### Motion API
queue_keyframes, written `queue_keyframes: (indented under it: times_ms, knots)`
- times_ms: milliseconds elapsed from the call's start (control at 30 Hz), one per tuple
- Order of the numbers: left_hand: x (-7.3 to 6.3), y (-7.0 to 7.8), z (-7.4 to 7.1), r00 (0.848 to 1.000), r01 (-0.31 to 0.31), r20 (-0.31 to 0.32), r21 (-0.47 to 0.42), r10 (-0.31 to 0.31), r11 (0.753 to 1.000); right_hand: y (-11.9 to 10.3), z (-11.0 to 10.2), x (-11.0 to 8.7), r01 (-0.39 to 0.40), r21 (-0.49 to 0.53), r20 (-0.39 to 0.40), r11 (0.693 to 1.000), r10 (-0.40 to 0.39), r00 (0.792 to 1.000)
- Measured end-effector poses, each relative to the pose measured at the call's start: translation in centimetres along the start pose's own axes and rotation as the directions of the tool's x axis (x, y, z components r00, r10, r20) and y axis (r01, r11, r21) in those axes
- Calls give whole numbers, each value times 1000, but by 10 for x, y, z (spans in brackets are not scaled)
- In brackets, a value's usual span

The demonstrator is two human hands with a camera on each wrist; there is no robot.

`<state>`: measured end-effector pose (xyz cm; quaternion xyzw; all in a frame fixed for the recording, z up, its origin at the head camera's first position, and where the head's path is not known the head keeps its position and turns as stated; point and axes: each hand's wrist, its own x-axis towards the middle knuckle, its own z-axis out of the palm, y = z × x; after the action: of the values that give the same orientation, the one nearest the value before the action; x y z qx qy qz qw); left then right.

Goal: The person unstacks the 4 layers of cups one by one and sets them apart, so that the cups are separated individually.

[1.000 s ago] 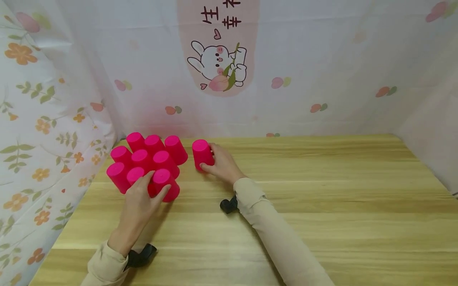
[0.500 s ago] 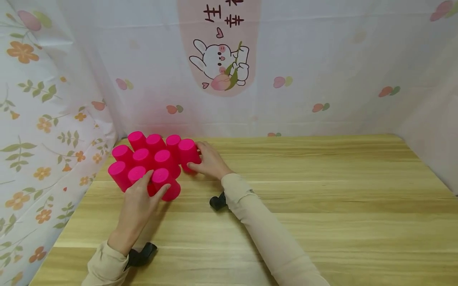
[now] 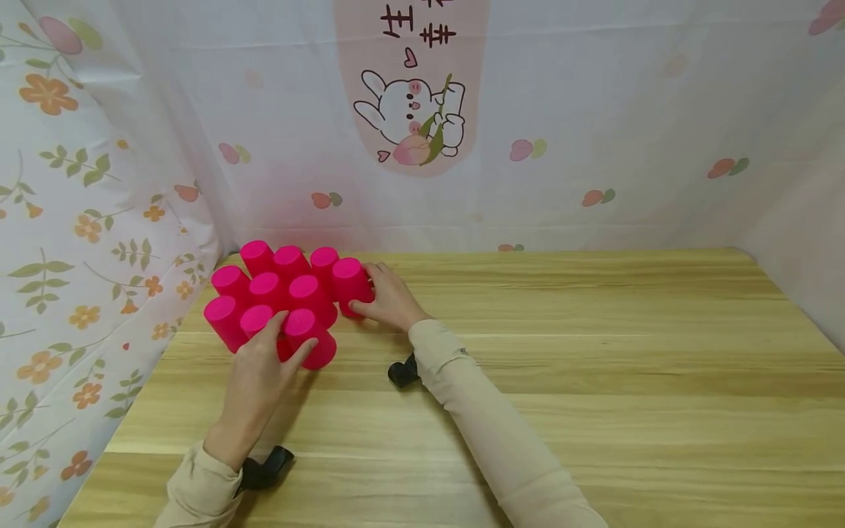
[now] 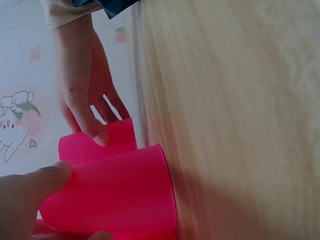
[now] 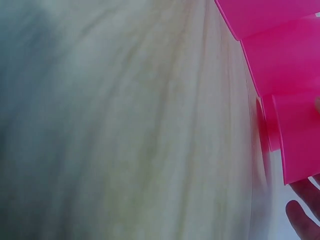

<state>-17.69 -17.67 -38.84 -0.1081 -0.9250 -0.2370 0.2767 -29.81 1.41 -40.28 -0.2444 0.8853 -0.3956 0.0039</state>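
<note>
Several bright pink plastic cups stand upside down in a tight cluster at the back left of the table. My left hand (image 3: 260, 370) grips the front right cup (image 3: 315, 345) between thumb and fingers; in the left wrist view its thumb (image 4: 47, 180) lies on that cup's wall. At the back right of the cluster, my right hand (image 3: 392, 297) holds another cup (image 3: 350, 279) from its right side, thumb in front. This cup sits close against its neighbour (image 3: 323, 260). Whether its rim (image 5: 281, 135) rests fully on the table cannot be told.
The wooden table (image 3: 594, 381) stretches away to the right. A white printed cloth (image 3: 554, 95) hangs behind it, and a flowered cloth (image 3: 86, 257) borders the left side. Black wrist devices (image 3: 267, 469) show at both cuffs.
My right hand has carried its cup leftward from a spot apart to the cluster's back right, then stayed there. My left hand keeps its hold on the front cup. The view has shifted slightly.
</note>
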Motion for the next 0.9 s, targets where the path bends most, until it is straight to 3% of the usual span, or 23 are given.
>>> queue_keyframes:
  times_ms: [233,600,767,900]
  knots:
    - [-1,2,1,1000,1,2,17,-1,1000,3,5,-1,7,-29,20,1000,-6,1000]
    - [1,6,3,998,-49,-36,-4,49,999,6,2,-4,-27,-9,70,1000,27,997]
    - [4,16,-16,984,-143,-101,12,144,990,10,-10,-9,-27,11,153,1000,25,988]
    - [7,34,-32,959,-244,-142,20,244,970,26,-48,-22,-72,-8,220,997,72,973]
